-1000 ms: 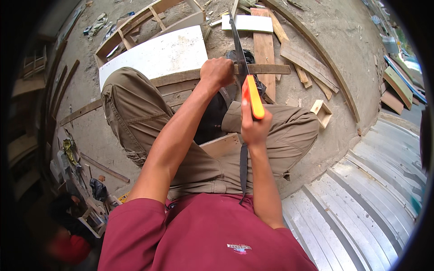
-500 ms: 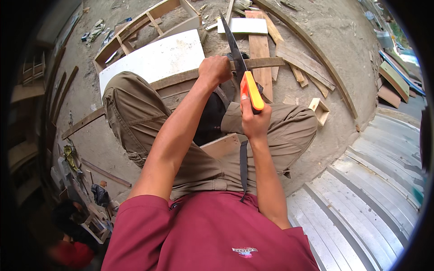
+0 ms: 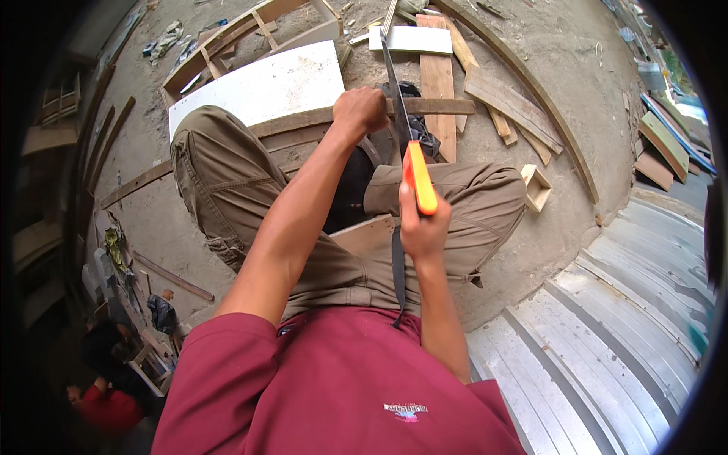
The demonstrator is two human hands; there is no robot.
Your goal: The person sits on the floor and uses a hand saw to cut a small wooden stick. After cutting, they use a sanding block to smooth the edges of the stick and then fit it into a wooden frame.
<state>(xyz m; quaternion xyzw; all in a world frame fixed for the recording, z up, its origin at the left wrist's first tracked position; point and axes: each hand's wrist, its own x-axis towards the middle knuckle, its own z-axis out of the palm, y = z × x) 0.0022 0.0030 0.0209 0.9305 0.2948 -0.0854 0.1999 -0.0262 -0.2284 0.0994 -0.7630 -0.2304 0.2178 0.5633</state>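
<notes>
My right hand is closed round the orange and yellow handle of a handsaw. Its dark blade points away from me and crosses a long wooden strip near that strip's right end. Just left of the blade, my left hand is closed over the same strip, which runs leftward across the front of my raised left knee. My finger tips on the strip are hidden behind the hand. Under the blade lies something dark and crumpled, partly covered.
A white panel and a wooden frame lie beyond my left knee. Flat boards and a small white-topped piece lie ahead. An open wooden box sits by my right knee. Corrugated metal sheets stretch along the right. Another person is at lower left.
My right hand has drawn the saw back toward me, so its handle sits lower. The blade still crosses the strip. My left hand keeps its hold and has barely shifted.
</notes>
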